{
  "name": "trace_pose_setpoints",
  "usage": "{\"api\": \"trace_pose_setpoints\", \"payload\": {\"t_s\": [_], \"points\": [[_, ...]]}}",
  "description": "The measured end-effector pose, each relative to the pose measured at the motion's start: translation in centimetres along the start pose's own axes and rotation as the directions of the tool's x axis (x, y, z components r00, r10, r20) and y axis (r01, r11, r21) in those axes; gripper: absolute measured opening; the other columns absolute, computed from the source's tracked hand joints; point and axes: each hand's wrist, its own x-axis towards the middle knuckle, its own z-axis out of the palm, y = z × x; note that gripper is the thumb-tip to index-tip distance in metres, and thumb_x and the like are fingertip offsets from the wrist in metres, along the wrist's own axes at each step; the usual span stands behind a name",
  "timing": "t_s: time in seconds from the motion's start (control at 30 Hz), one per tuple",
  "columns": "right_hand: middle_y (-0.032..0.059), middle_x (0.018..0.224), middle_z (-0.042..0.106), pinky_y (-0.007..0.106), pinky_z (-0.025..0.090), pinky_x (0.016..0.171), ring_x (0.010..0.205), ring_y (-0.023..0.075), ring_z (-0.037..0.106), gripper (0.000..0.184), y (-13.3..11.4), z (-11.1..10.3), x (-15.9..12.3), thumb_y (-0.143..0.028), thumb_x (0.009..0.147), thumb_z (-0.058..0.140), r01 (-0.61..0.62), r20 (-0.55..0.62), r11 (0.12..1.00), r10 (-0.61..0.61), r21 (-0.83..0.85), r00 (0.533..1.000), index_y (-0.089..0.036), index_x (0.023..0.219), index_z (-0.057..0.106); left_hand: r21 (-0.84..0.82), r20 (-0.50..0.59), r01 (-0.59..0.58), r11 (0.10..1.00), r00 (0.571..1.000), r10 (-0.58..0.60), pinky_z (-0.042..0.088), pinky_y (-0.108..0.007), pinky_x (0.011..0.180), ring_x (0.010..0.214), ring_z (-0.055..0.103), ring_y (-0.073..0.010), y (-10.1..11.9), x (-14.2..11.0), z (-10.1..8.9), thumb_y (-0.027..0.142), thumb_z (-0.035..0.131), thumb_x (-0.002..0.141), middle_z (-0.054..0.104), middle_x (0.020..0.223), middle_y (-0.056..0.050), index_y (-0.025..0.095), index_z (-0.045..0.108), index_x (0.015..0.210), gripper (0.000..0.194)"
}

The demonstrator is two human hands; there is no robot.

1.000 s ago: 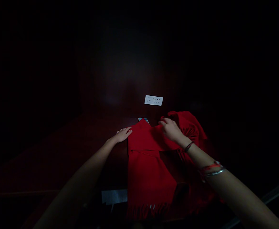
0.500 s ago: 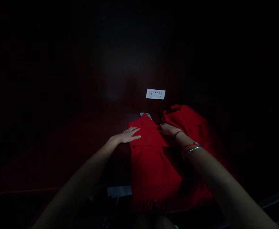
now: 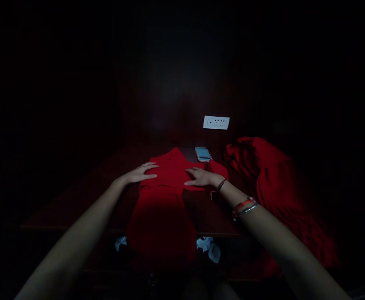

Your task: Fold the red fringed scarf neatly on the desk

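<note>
A red scarf (image 3: 162, 214) lies partly folded on the dark table (image 3: 98, 183), its lower part hanging over the front edge. A corner of it points toward the wall, and one end reaches out to the right under my right hand. My left hand (image 3: 140, 173) rests on the scarf's left side with fingers spread. On the right side of the fold, my right hand (image 3: 201, 177) lies with its fingers stretched out. Neither hand grips the cloth. Just beyond the right hand lies a phone (image 3: 203, 155) with a pale blue screen.
A heap of red cloth (image 3: 276, 183) lies at the right and runs down toward the front. On the back wall is a white socket panel (image 3: 216, 122). Below the table edge show crumpled white paper (image 3: 204, 243) and a pale rounded object (image 3: 214, 252). The surroundings are very dark.
The scarf has shifted left, away from the red heap, uncovering the phone. My right hand has come off the cloth near the heap and now lies flat on the scarf. The view has turned slightly left.
</note>
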Motion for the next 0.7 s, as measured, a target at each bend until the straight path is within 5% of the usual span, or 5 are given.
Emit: {"api": "trace_pose_setpoints", "payload": {"t_s": [0.1, 0.27, 0.4, 0.57, 0.7], "points": [[0.0158, 0.123, 0.033, 0.030, 0.032, 0.085, 0.110, 0.0235, 0.034, 0.080, -1.4, 0.2, -0.4, -0.059, 0.063, 0.046, 0.083, -0.017, 0.997, -0.083, 0.000, 0.996, -0.011, 0.124, 0.026, 0.007, -0.116, -0.111, 0.994, 0.987, 0.111, 0.021, -0.033, 0.094, 0.115, 0.025, -0.0190, 1.5, -0.5, -0.1, 0.054, 0.037, 0.073, 0.026, 0.126, -0.004, 0.023, 0.036, 0.118, 0.054], [0.0110, 0.100, 0.053, 0.028, 0.036, 0.074, 0.088, 0.0186, 0.051, 0.042, -2.4, 1.7, -2.4, -0.025, 0.076, 0.041, 0.053, -0.187, 0.971, -0.098, -0.232, 0.978, -0.016, 0.116, 0.037, 0.105, 0.030, -0.272, 0.956, 0.962, 0.271, 0.028, -0.031, 0.089, 0.104, 0.035, -0.0195, 5.1, -1.3, 0.0, 0.055, 0.051, 0.062, 0.035, 0.114, -0.005, 0.025, 0.033, 0.119, 0.067], [0.0078, 0.086, 0.058, 0.027, 0.033, 0.074, 0.080, 0.0163, 0.052, 0.026, -1.9, 1.3, -2.9, -0.013, 0.078, 0.034, -0.025, -0.295, 0.936, -0.084, -0.350, 0.952, -0.016, 0.097, 0.051, 0.176, 0.016, -0.277, 0.945, 0.960, 0.279, 0.030, -0.029, 0.086, 0.099, 0.039, -0.0178, 5.8, -1.5, 0.1, 0.052, 0.043, 0.069, 0.038, 0.109, -0.005, 0.023, 0.036, 0.117, 0.056], [0.0071, 0.097, 0.054, 0.022, 0.033, 0.070, 0.087, 0.0145, 0.049, 0.027, -0.9, -1.2, -3.0, -0.016, 0.080, 0.031, -0.217, -0.536, 0.946, 0.057, -0.241, 0.843, -0.017, 0.105, 0.043, 0.301, -0.043, -0.237, 0.924, 0.964, 0.261, 0.032, -0.028, 0.083, 0.098, 0.041, -0.0178, 6.2, -1.7, -0.3, 0.041, 0.041, 0.073, 0.040, 0.109, -0.005, 0.023, 0.038, 0.114, 0.045], [0.0076, 0.089, 0.056, 0.026, 0.030, 0.072, 0.084, 0.0159, 0.049, 0.022, -1.1, -1.7, -3.0, -0.019, 0.082, 0.030, -0.231, -0.474, 0.912, 0.047, -0.339, 0.879, -0.017, 0.095, 0.048, 0.436, -0.071, -0.192, 0.879, 0.966, 0.247, 0.035, -0.032, 0.079, 0.098, 0.041, -0.0219, 7.6, -1.8, 0.1, 0.040, 0.044, 0.069, 0.041, 0.109, -0.006, 0.023, 0.036, 0.115, 0.050]]}}
